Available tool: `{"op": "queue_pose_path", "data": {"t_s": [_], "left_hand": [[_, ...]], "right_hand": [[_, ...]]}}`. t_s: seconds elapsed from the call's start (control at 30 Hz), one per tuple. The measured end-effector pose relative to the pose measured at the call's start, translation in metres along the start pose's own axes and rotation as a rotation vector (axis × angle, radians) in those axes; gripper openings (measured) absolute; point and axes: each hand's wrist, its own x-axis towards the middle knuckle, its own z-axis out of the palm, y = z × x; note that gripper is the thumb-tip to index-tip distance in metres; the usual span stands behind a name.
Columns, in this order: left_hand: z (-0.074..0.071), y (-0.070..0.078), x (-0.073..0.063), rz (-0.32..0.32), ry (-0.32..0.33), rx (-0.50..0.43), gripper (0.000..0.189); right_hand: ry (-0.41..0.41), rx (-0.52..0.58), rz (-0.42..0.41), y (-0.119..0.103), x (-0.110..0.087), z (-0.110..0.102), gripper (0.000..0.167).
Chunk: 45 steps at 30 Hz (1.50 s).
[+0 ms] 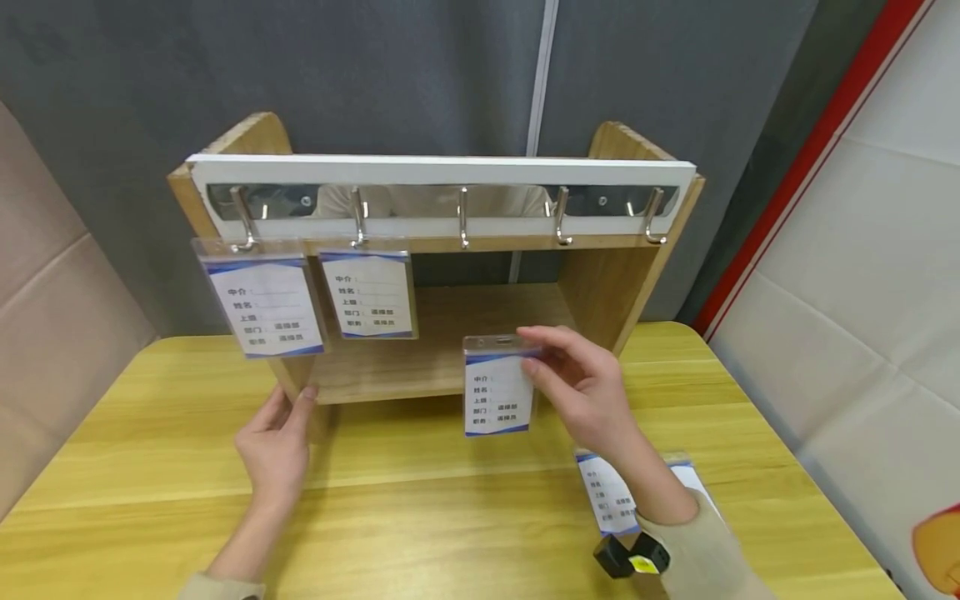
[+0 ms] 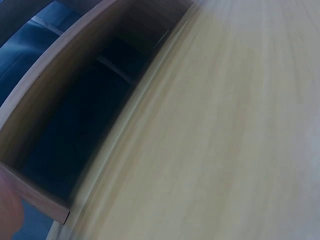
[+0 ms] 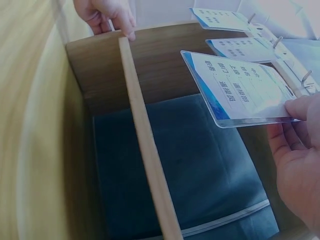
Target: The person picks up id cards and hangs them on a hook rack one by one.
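Note:
My right hand (image 1: 581,383) pinches a clear-sleeved badge (image 1: 497,392) by its upper right edge, in front of the shelf opening and below the middle hook (image 1: 463,221). In the right wrist view the same badge (image 3: 235,90) juts out from the thumb and fingers. My left hand (image 1: 279,442) grips the lower left corner of the wooden shelf rack (image 1: 420,383); only a blurred bit of it shows in the left wrist view. Two badges hang from the rack's left hooks, one at the far left (image 1: 266,308) and another beside it (image 1: 371,300).
More badges (image 1: 607,496) lie on the wooden table (image 1: 420,533), partly hidden under my right forearm. Across the rack's top runs a white rail (image 1: 442,169) with several metal hooks. A grey partition (image 1: 420,75) stands behind, and a white padded panel (image 1: 862,275) borders the right.

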Motion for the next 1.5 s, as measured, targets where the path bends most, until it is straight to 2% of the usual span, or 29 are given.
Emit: {"op": "queue_pose_path", "data": {"t_s": [0.27, 0.67, 1.13, 1.5], "left_hand": [[0.000, -0.001, 0.000, -0.004, 0.004, -0.020, 0.034], [0.002, -0.001, 0.001, 0.004, 0.014, -0.006, 0.033], [0.001, -0.003, 0.001, 0.018, 0.024, -0.001, 0.034], [0.000, -0.002, 0.002, 0.003, 0.017, 0.012, 0.034]], "right_hand": [[0.019, -0.029, -0.019, -0.006, 0.013, 0.001, 0.039], [0.037, 0.013, -0.079, -0.013, 0.043, 0.009, 0.031], [0.067, 0.063, -0.156, -0.017, 0.059, 0.020, 0.029], [0.107, 0.079, -0.187, -0.020, 0.070, 0.027, 0.027]]}}
